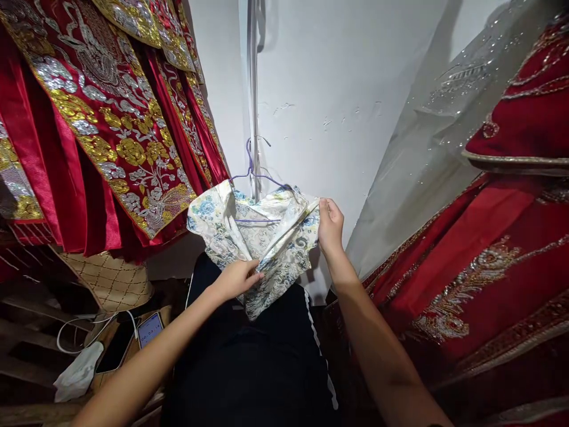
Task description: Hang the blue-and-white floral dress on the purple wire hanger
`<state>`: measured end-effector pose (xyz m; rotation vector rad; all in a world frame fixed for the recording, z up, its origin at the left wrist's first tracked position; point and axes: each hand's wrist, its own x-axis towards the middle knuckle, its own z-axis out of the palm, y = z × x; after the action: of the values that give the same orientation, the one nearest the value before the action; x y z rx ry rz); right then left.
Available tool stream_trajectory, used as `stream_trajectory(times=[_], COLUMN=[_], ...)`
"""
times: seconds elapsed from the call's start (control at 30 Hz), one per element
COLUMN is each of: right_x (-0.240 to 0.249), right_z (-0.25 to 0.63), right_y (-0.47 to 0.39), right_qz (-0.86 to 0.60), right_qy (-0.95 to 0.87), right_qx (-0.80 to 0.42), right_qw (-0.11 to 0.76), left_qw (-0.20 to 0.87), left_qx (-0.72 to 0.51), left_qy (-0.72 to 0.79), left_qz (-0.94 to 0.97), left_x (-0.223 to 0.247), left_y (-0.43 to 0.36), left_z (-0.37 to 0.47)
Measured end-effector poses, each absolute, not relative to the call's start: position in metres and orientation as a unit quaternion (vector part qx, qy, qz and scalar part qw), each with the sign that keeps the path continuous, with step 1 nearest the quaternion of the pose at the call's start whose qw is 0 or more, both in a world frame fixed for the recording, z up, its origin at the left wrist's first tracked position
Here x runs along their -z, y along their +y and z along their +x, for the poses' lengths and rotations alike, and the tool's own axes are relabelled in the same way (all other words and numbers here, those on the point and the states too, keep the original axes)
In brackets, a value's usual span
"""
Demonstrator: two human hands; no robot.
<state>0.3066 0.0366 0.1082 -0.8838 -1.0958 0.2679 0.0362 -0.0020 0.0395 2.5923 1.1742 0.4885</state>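
A white top with a blue and green floral pattern (284, 273) hangs on a thin purple hanger (249, 169), whose shoulders and lower bar show at the neckline. The top lies partly over the dark cloth on the person's lap. My left hand (237, 279) pinches the front of the top near the bottom of its V-shaped neckline. At the right shoulder, my right hand (330, 225) grips the edge of the top between thumb and fingers.
Red garments with gold and silver embroidery (133, 148) hang at the left, and beaded red garments (480, 267) with sheer white fabric (413, 160) at the right. A metal pole (253, 89) stands by the white wall. Phones (150, 330), a cable and tissue (79, 370) lie lower left.
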Motion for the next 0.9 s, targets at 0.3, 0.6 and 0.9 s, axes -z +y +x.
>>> stream_trajectory(times=[0.3, 0.6, 0.9], right_x=[-0.015, 0.011, 0.016], right_z=[0.229, 0.189, 0.184], right_y=[-0.046, -0.061, -0.052], right_qz=[-0.451, -0.423, -0.428], right_qy=[-0.459, -0.601, -0.599], right_qx=[-0.156, -0.31, -0.294], right_qw=[0.749, 0.602, 0.61], left_qw=[0.165, 0.311, 0.562], left_qx=[-0.232, -0.274, -0.418], left_qy=[0.378, 0.344, 0.295], left_qz=[0.881, 0.843, 0.65], left_x=[-0.049, -0.068, -0.072], left_y=[-0.035, -0.047, -0.032], left_z=[0.031, 0.034, 0.055])
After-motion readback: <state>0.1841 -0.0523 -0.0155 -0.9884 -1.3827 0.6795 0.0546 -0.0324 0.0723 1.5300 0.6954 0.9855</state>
